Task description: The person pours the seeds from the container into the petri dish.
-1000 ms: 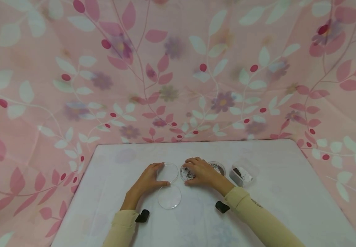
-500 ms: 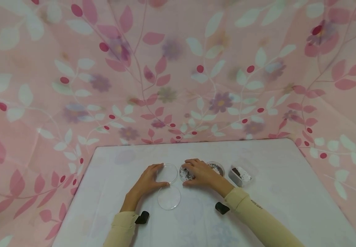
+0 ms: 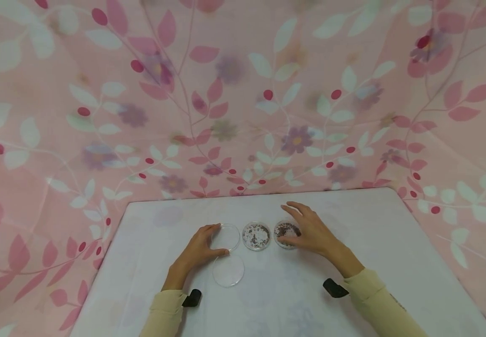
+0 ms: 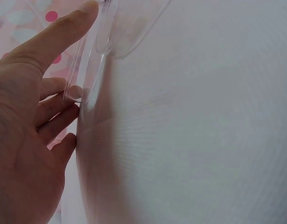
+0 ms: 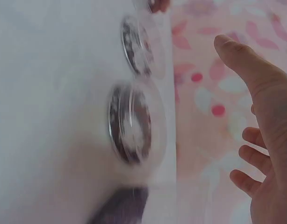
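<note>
In the head view my left hand holds a clear petri dish by its rim, thumb on the near side and fingers on the far side. A second clear round dish or lid lies just below it. To their right sits a petri dish with white and dark crumbly mix. My right hand is spread above another filled petri dish, partly covering it. The right wrist view shows that hand apart from the filled dish, holding nothing.
A blurred dark shape lies at the bottom of the right wrist view. The white-covered table ends at a pink floral cloth backdrop.
My right hand has left the middle filled dish and moved right, uncovering it. It now hides the clear plastic box seen earlier. My left hand keeps its place.
</note>
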`<action>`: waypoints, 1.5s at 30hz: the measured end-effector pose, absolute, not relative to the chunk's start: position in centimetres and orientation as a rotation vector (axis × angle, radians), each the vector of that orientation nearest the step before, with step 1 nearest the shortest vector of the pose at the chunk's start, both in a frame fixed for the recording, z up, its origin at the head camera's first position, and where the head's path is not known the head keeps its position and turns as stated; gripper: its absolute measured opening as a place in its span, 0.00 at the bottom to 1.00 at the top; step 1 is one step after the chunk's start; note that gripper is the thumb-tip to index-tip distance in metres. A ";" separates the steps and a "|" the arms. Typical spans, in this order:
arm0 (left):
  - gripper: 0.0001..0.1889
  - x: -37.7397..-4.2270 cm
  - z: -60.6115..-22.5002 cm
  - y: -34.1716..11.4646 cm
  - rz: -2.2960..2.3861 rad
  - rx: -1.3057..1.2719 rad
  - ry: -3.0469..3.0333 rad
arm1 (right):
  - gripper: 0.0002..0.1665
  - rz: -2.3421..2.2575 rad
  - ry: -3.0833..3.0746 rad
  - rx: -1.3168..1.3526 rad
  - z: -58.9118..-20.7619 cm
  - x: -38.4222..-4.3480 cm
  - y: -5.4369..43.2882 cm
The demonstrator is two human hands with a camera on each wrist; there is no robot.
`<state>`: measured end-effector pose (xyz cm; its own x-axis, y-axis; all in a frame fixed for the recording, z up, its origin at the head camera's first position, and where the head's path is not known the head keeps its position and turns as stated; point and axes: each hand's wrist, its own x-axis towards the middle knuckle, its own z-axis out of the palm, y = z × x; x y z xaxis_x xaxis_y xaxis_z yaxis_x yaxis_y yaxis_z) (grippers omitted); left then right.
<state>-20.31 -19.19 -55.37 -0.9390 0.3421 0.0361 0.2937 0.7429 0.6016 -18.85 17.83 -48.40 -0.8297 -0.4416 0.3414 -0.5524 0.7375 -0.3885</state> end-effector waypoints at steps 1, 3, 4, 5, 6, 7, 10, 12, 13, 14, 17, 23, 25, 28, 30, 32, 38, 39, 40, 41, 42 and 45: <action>0.49 -20.3 -55.4 -19.3 0.970 0.520 2.863 | 0.55 0.729 -2.703 0.760 -48.4 -18.6 18.7; 0.50 -20.3 -55.5 -19.4 0.962 0.506 2.865 | 0.56 0.758 -2.677 0.707 -48.4 -18.1 20.4; 0.50 -20.3 -55.6 -19.4 0.966 0.498 2.863 | 0.57 0.762 -2.657 0.683 -48.5 -17.9 21.2; 0.50 -20.3 -55.6 -19.4 0.963 0.493 2.866 | 0.57 0.773 -2.642 0.657 -48.7 -17.6 22.0; 0.50 -20.3 -55.6 -19.4 0.962 0.488 2.867 | 0.58 0.783 -2.625 0.632 -48.9 -17.3 22.8; 0.50 -20.3 -55.7 -19.4 0.965 0.488 2.867 | 0.58 0.800 -2.603 0.610 -49.2 -17.1 23.6; 0.49 -20.2 -55.7 -19.4 0.980 0.494 2.869 | 0.61 0.837 -2.568 0.518 -50.3 -16.2 25.6; 0.49 -20.2 -55.8 -19.5 0.978 0.503 2.876 | 0.62 0.893 -2.564 0.443 -51.1 -15.6 26.6; 0.49 -20.3 -55.9 -19.5 0.978 0.507 2.879 | 0.63 0.913 -2.569 0.407 -51.5 -15.3 27.1; 0.49 -20.3 -55.9 -19.6 0.976 0.511 2.883 | 0.65 0.941 -2.580 0.362 -52.0 -15.1 27.4; 0.50 -20.3 -56.0 -19.6 0.963 0.519 2.896 | 0.68 1.073 -2.596 0.267 -53.3 -14.3 28.1; 0.50 -20.3 -55.8 -19.5 0.978 0.508 2.877 | 0.68 1.333 -2.633 0.113 -55.5 -13.4 28.2; 0.49 -20.3 -55.8 -19.4 0.984 0.505 2.871 | 0.66 1.391 -2.649 0.065 -55.9 -13.2 28.1; 0.49 -20.3 -55.7 -19.4 0.979 0.504 2.875 | 0.63 1.456 -2.635 0.023 -56.1 -13.0 27.9; 0.49 -20.3 -55.7 -19.3 0.967 0.507 2.885 | 0.62 1.482 -2.616 0.026 -56.2 -13.0 27.9; 0.49 -20.2 -55.6 -19.3 0.962 0.506 2.886 | 0.61 1.495 -2.598 0.030 -56.2 -13.0 27.8; 0.49 -20.0 -55.3 -19.2 0.975 0.511 2.879 | 0.61 1.450 -2.630 0.024 -56.7 -13.0 28.0; 0.49 -20.0 -55.3 -19.2 0.971 0.514 2.882 | 0.62 1.446 -2.635 0.019 -56.8 -13.0 28.0; 0.49 -20.0 -55.3 -19.1 0.969 0.512 2.883 | 0.62 1.444 -2.639 0.013 -56.9 -13.0 28.1; 0.49 -20.0 -55.3 -19.1 0.972 0.512 2.883 | 0.62 1.447 -2.640 0.009 -56.9 -13.0 28.1; 0.49 -20.0 -55.3 -19.1 0.970 0.509 2.883 | 0.61 1.451 -2.640 0.005 -56.9 -13.0 28.1; 0.49 -20.0 -55.3 -18.9 0.978 0.509 2.883 | 0.61 1.457 -2.638 0.000 -56.9 -12.9 28.1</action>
<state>-19.96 -18.91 -55.33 -0.9441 0.3252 0.0534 0.2905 0.7449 0.6006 -12.95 28.08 -56.89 -0.9918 0.0618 0.1116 -0.0615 0.5344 -0.8430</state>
